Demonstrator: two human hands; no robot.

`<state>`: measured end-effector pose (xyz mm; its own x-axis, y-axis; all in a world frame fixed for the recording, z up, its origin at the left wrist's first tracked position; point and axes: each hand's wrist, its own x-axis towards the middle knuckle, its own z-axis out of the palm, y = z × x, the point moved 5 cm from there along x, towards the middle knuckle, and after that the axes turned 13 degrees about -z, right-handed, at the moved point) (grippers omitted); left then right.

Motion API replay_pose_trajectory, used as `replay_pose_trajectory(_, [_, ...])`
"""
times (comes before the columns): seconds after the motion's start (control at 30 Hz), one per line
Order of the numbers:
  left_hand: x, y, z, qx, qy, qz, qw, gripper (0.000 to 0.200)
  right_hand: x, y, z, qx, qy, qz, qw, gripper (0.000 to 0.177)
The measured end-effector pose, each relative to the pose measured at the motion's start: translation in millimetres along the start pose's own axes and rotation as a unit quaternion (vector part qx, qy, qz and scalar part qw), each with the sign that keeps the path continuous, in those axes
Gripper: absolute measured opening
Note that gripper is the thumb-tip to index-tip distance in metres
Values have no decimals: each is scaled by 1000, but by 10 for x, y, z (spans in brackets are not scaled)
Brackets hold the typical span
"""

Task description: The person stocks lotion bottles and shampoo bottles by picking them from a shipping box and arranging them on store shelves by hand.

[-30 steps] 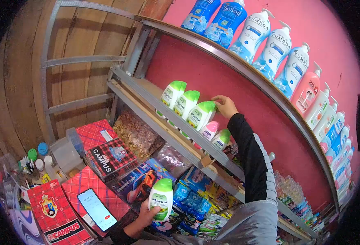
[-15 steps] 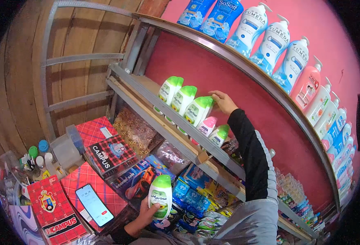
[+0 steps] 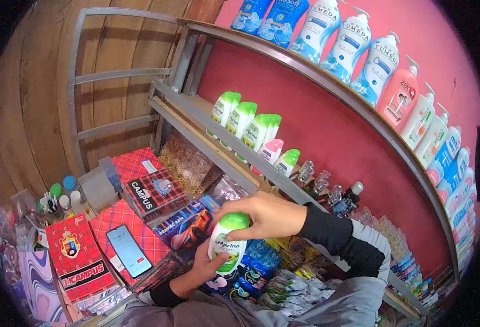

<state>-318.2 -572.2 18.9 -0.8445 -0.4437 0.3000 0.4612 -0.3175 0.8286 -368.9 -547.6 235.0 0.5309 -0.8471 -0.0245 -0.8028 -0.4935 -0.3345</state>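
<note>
A white Marina lotion bottle (image 3: 228, 245) with a green cap is upright, low in the middle of the head view. Wrapped around its lower body is my left hand (image 3: 203, 271). From the right, my right hand (image 3: 275, 213) grips its upper part, with the thumb on the front just below the cap and the fingers reaching over behind. Several matching lotion bottles (image 3: 239, 122) stand in rows on the middle shelf beyond my hands. A pink-capped bottle (image 3: 272, 150) and another green-capped bottle (image 3: 288, 161) stand at the right end of those rows.
A metal rail (image 3: 218, 135) runs along the middle shelf's front. Pump bottles (image 3: 347, 46) line the upper shelf. At left, a lit phone (image 3: 129, 252) lies on red plaid books beside Campus packs (image 3: 82, 256). Small glass bottles (image 3: 327, 185) and sachets (image 3: 300, 291) fill the right and lower area.
My right hand has left the back of the bottle row on the shelf and come down onto the lotion bottle in my left hand. The view has shifted slightly.
</note>
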Motion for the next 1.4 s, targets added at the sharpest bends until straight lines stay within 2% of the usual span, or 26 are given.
replay_pose_trajectory(0.1, [25, 46, 59, 1, -11, 40, 999, 62, -89, -110, -156, 4, 52, 16, 999, 37])
replay_pose_trajectory(0.17, [91, 217, 78, -60, -10, 98, 993, 71, -200, -146, -447, 24, 118, 47, 992, 36])
replay_pose_trajectory(0.2, [114, 281, 73, -92, -10, 126, 988, 75, -271, -221, -720, -53, 156, 90, 982, 36])
replay_pose_trajectory(0.23, [116, 151, -49, -78, -58, 101, 990, 81, -315, -269, -988, -157, 236, 17, 959, 34])
replay_pose_trajectory(0.27, [85, 40, -133, -77, -39, 80, 993, 73, -354, -344, -1207, -195, 293, 39, 935, 34])
replay_pose_trajectory(0.3, [40, -68, -203, -75, -20, 57, 995, 64, -393, -242, -1370, -196, 359, 16, 912, 35])
replay_pose_trajectory(0.37, [-76, -260, -313, 15, -13, -15, 1000, 50, -348, -177, -1596, -382, 375, 14, 845, 35])
replay_pose_trajectory(0.47, [-269, -530, -488, 88, -16, -90, 992, 35, -178, 251, -1774, -589, 303, 50, 747, 35])
replay_pose_trajectory(0.6, [-537, -1016, -782, 72, -26, -139, 987, 34, -83, 1159, -2084, -555, 311, 137, 759, 33])
replay_pose_trajectory(0.7, [-680, -1029, -882, 42, -6, -258, 965, 30, -9, 1766, -2263, -483, 321, 194, 791, 31])
replay_pose_trajectory(0.73, [-677, -979, -895, 58, -28, -232, 970, 31, 18, 1939, -2287, -447, 318, 214, 808, 30])
replay_pose_trajectory(0.8, [-680, -861, -917, 54, -9, -253, 966, 31, 87, 2231, -2306, -410, 283, 228, 837, 32])
replay_pose_trajectory(0.87, [-668, -833, -962, 46, 2, -264, 963, 32, 81, 2508, -2285, -278, 304, 291, 863, 30])
replay_pose_trajectory(0.9, [-666, -849, -988, 41, 3, -264, 964, 32, 92, 2605, -2260, -211, 311, 321, 869, 30])
replay_pose_trajectory(1.0, [-658, -856, -1030, 39, 12, -286, 957, 32, 115, 2836, -2210, -154, 273, 348, 884, 27])
replay_pose_trajectory(1.2, [-619, -973, -1045, 11, -26, -254, 967, 30, 137, 3121, -2121, -187, 180, 303, 917, 22])
replay_pose_trajectory(1.4, [-610, -1040, -1071, 39, -26, -254, 966, 29, 68, 3210, -2003, -84, 194, 356, 910, 22])
